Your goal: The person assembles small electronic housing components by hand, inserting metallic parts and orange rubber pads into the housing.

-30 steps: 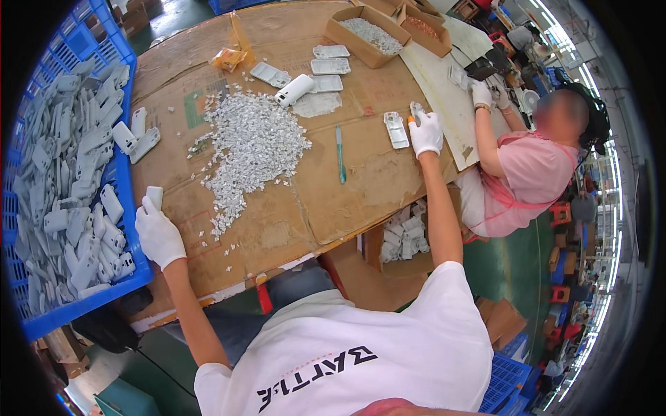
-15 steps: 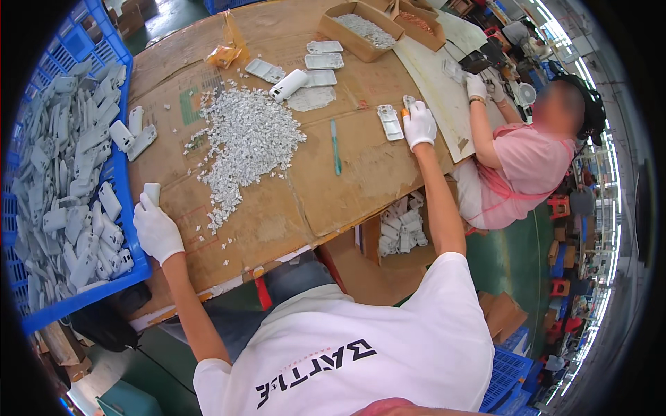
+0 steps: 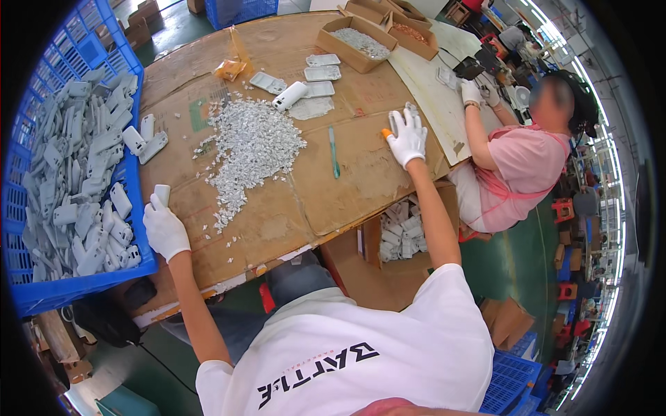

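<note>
The left hand grips a white plastic casing, which a loose grip could drop. The right hand is splayed open.

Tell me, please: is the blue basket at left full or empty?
Mostly full: the basket holds a large heap of pale cases.

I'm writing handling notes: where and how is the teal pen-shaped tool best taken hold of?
Probably mid-shaft, pinched across its narrow width, coming from above and the right. The teal pen-shaped tool lies flat, its slim length running roughly front to back; the right hand is to its right, the pile of small white parts to its left.
</note>
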